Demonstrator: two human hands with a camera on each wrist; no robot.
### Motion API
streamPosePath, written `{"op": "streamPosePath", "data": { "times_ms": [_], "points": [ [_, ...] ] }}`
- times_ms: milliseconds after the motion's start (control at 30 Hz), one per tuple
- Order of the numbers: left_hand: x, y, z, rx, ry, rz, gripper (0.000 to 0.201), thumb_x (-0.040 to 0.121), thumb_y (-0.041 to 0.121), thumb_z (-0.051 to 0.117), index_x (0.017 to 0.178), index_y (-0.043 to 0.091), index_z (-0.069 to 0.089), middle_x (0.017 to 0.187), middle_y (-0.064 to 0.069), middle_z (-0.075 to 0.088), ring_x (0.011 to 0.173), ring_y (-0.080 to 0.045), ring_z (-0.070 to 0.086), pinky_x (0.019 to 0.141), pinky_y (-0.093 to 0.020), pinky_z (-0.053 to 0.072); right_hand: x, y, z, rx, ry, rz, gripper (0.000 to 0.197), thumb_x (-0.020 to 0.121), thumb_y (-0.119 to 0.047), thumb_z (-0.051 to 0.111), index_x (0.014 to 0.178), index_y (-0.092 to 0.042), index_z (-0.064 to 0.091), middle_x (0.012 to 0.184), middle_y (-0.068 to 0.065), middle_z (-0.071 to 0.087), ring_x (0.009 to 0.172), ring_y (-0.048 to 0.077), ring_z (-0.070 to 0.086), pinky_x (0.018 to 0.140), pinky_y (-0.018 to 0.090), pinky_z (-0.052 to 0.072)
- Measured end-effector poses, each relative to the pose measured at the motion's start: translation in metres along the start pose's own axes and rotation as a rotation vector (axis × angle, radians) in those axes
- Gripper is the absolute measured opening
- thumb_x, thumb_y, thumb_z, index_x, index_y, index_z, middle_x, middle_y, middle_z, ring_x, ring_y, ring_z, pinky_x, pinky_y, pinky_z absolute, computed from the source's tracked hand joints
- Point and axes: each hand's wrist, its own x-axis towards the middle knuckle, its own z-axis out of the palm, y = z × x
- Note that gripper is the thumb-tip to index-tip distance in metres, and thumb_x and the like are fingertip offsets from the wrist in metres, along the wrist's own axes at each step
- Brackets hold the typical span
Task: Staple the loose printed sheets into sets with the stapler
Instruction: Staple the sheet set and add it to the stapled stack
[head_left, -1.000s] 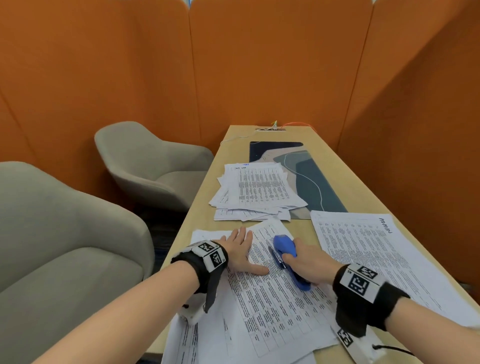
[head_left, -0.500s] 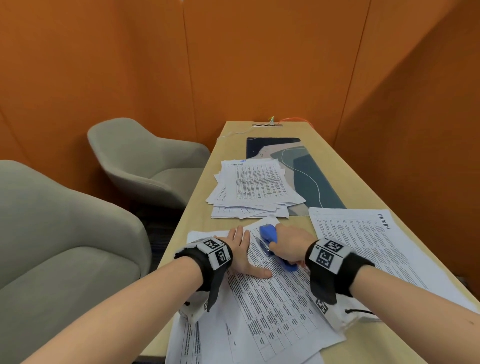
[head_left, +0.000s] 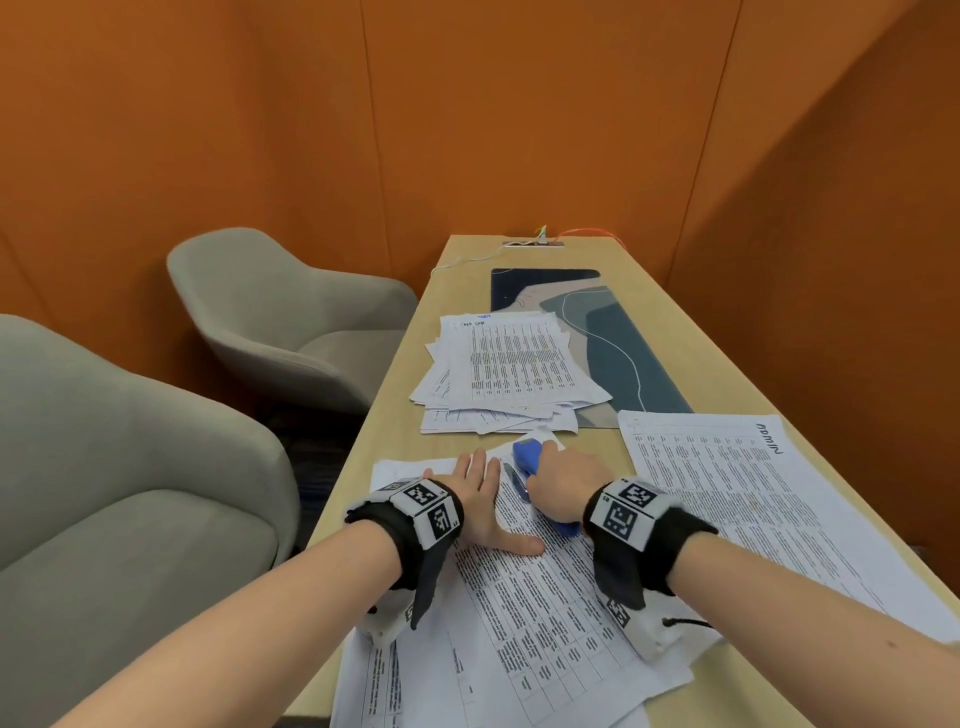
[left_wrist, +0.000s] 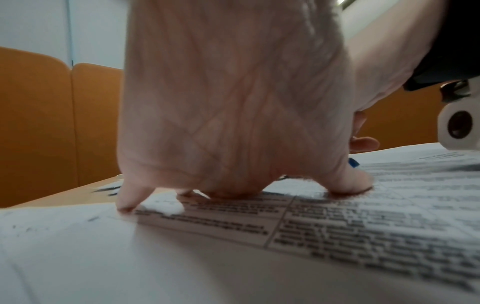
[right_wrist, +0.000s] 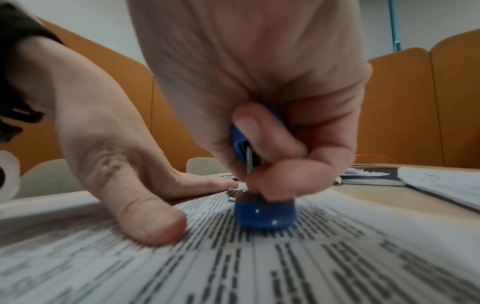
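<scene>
Blue plastic stapler (head_left: 525, 453) sits under the right hand (head_left: 563, 480), whose fingers (right_wrist: 262, 131) curl round its body; its rear end (right_wrist: 263, 214) rests on the printed sheets (head_left: 530, 613), and its nose pokes out past the knuckles at the sheets' far corner. The wrist view shows a metal strip between the blue halves, in the gap by the thumb. Whether the stapler's mouth has closed on the paper cannot be told.

Left hand (head_left: 480, 506) lies flat on the same sheets just to the left of the stapler, fingers straight and spread, thumb (right_wrist: 153, 224) stretched out toward the right wrist, tips (left_wrist: 128, 202) pressing the paper down. The two hands are near each other, not touching.

Beyond both hands: a loose, fanned pile of printed pages (head_left: 506, 371), partly overlapping a dark patterned desk mat (head_left: 623, 348). To the right of the right hand, another spread of printed pages (head_left: 727, 483) with a handwritten word at its far corner. All rests on a light wooden table (head_left: 395, 415). To the left of the left arm, two grey armchairs (head_left: 280, 322). Orange panels (head_left: 467, 119) enclose the space.
</scene>
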Motion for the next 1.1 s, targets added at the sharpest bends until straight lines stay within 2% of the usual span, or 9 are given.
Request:
{"op": "streamPosePath", "data": {
  "times_ms": [67, 100, 167, 300, 500, 700, 900, 1100],
  "points": [
    [-0.003, 0.001, -0.001, -0.001, 0.005, 0.001, 0.127, 0.067, 0.088, 0.041, 0.150, 0.014, -0.019, 0.158, -0.007, -0.024, 0.147, -0.024, -0.016, 0.118, -0.055, 0.000, -0.003, 0.004, -0.002, 0.000, -0.015, -0.024, 0.048, 0.097, -0.036, 0.041, 0.135, -0.007, 0.035, 0.125, 0.012, 0.056, 0.112, 0.028, 0.057, 0.078, 0.030, 0.044],
    [-0.005, 0.003, -0.002, 0.001, 0.023, 0.001, 0.126, 0.068, 0.088, 0.041, 0.150, 0.012, -0.018, 0.158, -0.008, -0.023, 0.147, -0.024, -0.016, 0.118, -0.053, -0.003, -0.003, 0.008, -0.003, -0.001, -0.023, -0.041, 0.060, 0.096, -0.043, 0.041, 0.141, -0.007, 0.030, 0.125, 0.012, 0.056, 0.108, 0.027, 0.058, 0.079, 0.031, 0.044],
    [-0.007, 0.004, -0.002, -0.034, 0.048, -0.004, 0.126, 0.069, 0.087, 0.041, 0.150, 0.011, -0.018, 0.158, -0.008, -0.024, 0.147, -0.024, -0.018, 0.118, -0.051, -0.006, -0.005, 0.013, -0.006, 0.019, -0.045, -0.059, 0.068, 0.093, -0.052, 0.038, 0.142, -0.006, 0.029, 0.117, 0.011, 0.059, 0.094, 0.024, 0.061, 0.072, 0.030, 0.043],
    [-0.006, 0.002, 0.000, -0.062, 0.019, -0.020, 0.132, 0.064, 0.089, 0.045, 0.149, 0.012, -0.021, 0.156, -0.006, -0.028, 0.146, -0.022, -0.021, 0.119, -0.051, -0.005, -0.011, 0.020, 0.002, -0.069, 0.000, -0.101, 0.059, 0.098, -0.046, 0.031, 0.142, -0.007, 0.027, 0.129, 0.013, 0.056, 0.114, 0.030, 0.055, 0.079, 0.032, 0.037],
    [-0.004, 0.004, -0.003, -0.023, -0.006, -0.035, 0.136, 0.062, 0.090, 0.046, 0.148, 0.010, -0.021, 0.156, -0.010, -0.028, 0.146, -0.025, -0.021, 0.119, -0.053, -0.001, -0.008, 0.014, 0.017, -0.066, 0.135, -0.071, 0.038, 0.099, -0.034, 0.031, 0.125, -0.007, 0.039, 0.120, 0.012, 0.060, 0.109, 0.031, 0.058, 0.073, 0.031, 0.033],
    [-0.006, 0.005, -0.003, -0.024, 0.005, -0.036, 0.135, 0.062, 0.089, 0.047, 0.149, 0.010, -0.020, 0.157, -0.010, -0.026, 0.146, -0.026, -0.019, 0.119, -0.052, 0.000, -0.005, 0.008, 0.019, -0.062, 0.166, -0.044, 0.038, 0.100, -0.032, 0.032, 0.127, -0.006, 0.038, 0.121, 0.012, 0.060, 0.111, 0.031, 0.057, 0.073, 0.031, 0.033],
    [-0.007, 0.006, -0.004, -0.016, -0.003, -0.039, 0.136, 0.062, 0.089, 0.047, 0.149, 0.010, -0.019, 0.157, -0.009, -0.027, 0.146, -0.026, -0.019, 0.119, -0.053, 0.001, 0.003, 0.014, 0.014, -0.047, 0.094, -0.055, 0.039, 0.098, -0.032, 0.033, 0.129, -0.008, 0.036, 0.123, 0.014, 0.057, 0.112, 0.033, 0.055, 0.075, 0.032, 0.033],
    [-0.003, 0.003, 0.000, -0.054, 0.011, -0.029, 0.138, 0.059, 0.091, 0.047, 0.149, 0.010, -0.019, 0.157, -0.009, -0.026, 0.147, -0.026, -0.019, 0.118, -0.054, 0.000, 0.015, 0.005, 0.015, -0.067, 0.116, -0.036, 0.037, 0.098, -0.028, 0.034, 0.129, -0.007, 0.036, 0.124, 0.014, 0.058, 0.113, 0.032, 0.056, 0.076, 0.032, 0.034]
  ]
}}
